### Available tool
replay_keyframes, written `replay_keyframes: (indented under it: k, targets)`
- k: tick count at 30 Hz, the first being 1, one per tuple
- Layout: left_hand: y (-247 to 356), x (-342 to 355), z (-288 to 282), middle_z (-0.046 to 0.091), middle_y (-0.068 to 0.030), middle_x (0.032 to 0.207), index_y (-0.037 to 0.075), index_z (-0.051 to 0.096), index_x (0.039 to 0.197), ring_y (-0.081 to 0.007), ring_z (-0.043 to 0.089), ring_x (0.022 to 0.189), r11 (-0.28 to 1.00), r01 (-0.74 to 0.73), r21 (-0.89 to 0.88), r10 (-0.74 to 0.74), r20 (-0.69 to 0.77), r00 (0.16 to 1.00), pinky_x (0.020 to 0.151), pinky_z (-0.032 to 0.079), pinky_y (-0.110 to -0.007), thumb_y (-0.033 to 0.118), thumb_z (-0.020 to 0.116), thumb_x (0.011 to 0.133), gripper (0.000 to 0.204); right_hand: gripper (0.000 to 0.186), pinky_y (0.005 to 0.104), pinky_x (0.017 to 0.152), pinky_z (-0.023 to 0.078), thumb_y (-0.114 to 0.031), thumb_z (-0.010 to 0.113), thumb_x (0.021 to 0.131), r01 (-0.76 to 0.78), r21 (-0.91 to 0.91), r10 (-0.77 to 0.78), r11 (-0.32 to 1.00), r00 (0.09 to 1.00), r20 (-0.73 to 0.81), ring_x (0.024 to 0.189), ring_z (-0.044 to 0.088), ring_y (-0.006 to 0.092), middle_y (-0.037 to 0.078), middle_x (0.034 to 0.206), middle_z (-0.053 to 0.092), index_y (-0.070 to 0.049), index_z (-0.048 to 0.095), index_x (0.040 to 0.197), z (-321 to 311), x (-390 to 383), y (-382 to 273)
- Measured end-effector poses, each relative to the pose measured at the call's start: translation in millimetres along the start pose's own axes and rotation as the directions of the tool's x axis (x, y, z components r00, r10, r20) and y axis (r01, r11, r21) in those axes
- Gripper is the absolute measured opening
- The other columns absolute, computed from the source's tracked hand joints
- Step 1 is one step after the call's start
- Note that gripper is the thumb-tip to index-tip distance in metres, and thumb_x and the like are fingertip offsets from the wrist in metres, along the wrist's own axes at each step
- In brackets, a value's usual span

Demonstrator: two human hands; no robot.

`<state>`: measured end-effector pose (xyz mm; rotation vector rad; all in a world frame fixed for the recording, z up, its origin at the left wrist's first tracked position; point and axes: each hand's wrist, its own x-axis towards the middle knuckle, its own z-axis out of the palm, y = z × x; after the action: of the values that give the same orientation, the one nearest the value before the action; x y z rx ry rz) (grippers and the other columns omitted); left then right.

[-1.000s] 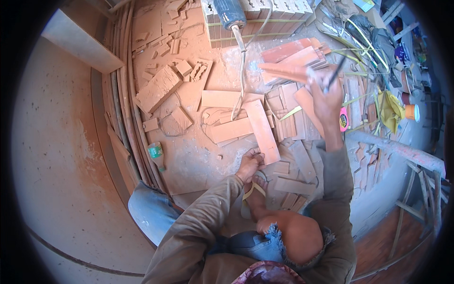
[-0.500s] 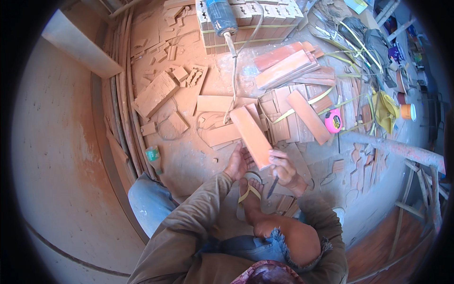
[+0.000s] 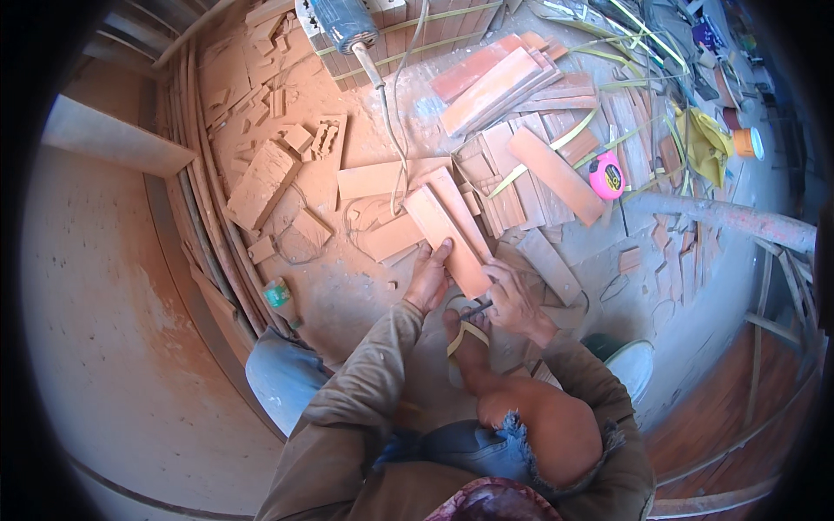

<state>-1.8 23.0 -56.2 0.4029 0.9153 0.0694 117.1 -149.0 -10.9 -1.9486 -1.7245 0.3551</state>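
A long, narrow terracotta tile point(image 3: 445, 233) slants in front of me, above my sandalled foot. My left hand point(image 3: 427, 285) grips its left edge, with the thumb lying on the upper face. The near end is pinched by my right hand point(image 3: 516, 304), which also has a dark pen-like stick point(image 3: 475, 310) between its fingers. Whether that stick is a pencil or a marker, I cannot tell. Just beyond the held tile, a second tile point(image 3: 459, 207) shows along its right side. A pink tape measure point(image 3: 606, 176) rests farther right beside a loose tile point(image 3: 556, 176).
A blue corded power tool point(image 3: 343, 24) lies on a strapped stack of tiles point(image 3: 417, 43). Broken tile pieces point(image 3: 265, 184) litter the dusty floor at left, near long poles point(image 3: 201, 165). At right are a metal bar point(image 3: 730, 217), a yellow bag point(image 3: 702, 143) and a green bucket point(image 3: 627, 363).
My left hand has moved from below the tile to its left edge, thumb now on top. My right hand stays at the near end. The whole view has shifted slightly.
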Motion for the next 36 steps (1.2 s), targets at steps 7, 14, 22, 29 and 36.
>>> replay_keyframes:
  k: [7, 14, 22, 29, 36]
  targets:
    - [3, 0, 5, 0.061, -0.0061, 0.127, 0.016, 0.050, 0.135, -0.0220, 0.063, 0.112, 1.000, -0.013, 0.022, 0.015, -0.109, 0.994, 0.085, 0.058, -0.048, 0.029, 0.055, 0.106, 0.031, 0.046, 0.0519, 0.094, 0.037, -0.030, 0.084, 0.074, -0.363, 0.006, 0.363, 0.932, 0.931, -0.038, 0.115, 0.048, 0.0385, 0.019, 0.132, 0.049, -0.001, 0.057, 0.100, 25, 1, -28]
    - [14, -5, 11, 0.060, -0.0069, 0.122, 0.010, 0.054, 0.127, -0.0270, 0.061, 0.113, 0.986, 0.000, 0.167, 0.026, -0.156, 0.987, 0.091, 0.054, -0.052, 0.033, 0.056, 0.105, 0.031, 0.043, 0.0535, 0.096, 0.038, -0.024, 0.083, 0.075, -0.445, 0.061, 0.449, 0.894, 0.881, -0.148, 0.117, 0.047, 0.0399, 0.019, 0.131, 0.049, -0.001, 0.057, 0.101, 57, -7, -33]
    - [23, 2, 14, 0.063, -0.0103, 0.114, 0.003, 0.056, 0.116, -0.0281, 0.067, 0.104, 0.962, -0.042, 0.268, 0.094, -0.182, 0.979, 0.082, 0.061, -0.048, 0.032, 0.057, 0.105, 0.031, 0.039, 0.0540, 0.097, 0.040, -0.019, 0.081, 0.076, -0.471, 0.101, 0.481, 0.876, 0.851, -0.212, 0.118, 0.047, 0.0407, 0.021, 0.134, 0.047, 0.000, 0.059, 0.103, 63, 0, -31]
    - [34, 8, 20, 0.064, -0.0134, 0.111, -0.002, 0.057, 0.112, -0.0274, 0.068, 0.102, 0.921, -0.036, 0.388, 0.111, -0.173, 0.979, 0.079, 0.065, -0.047, 0.029, 0.057, 0.105, 0.032, 0.038, 0.0534, 0.097, 0.040, -0.018, 0.081, 0.076, -0.479, 0.128, 0.496, 0.868, 0.833, -0.246, 0.117, 0.047, 0.0410, 0.021, 0.133, 0.048, 0.001, 0.059, 0.102, 67, 3, -31]
    - [38, 9, 19, 0.065, -0.0139, 0.111, -0.003, 0.058, 0.113, -0.0255, 0.068, 0.103, 0.890, -0.019, 0.455, 0.116, -0.186, 0.976, 0.077, 0.065, -0.045, 0.028, 0.057, 0.105, 0.032, 0.036, 0.0533, 0.096, 0.040, -0.017, 0.081, 0.076, -0.475, 0.151, 0.499, 0.867, 0.825, -0.267, 0.117, 0.048, 0.0410, 0.021, 0.133, 0.048, 0.000, 0.059, 0.098, 66, 6, -33]
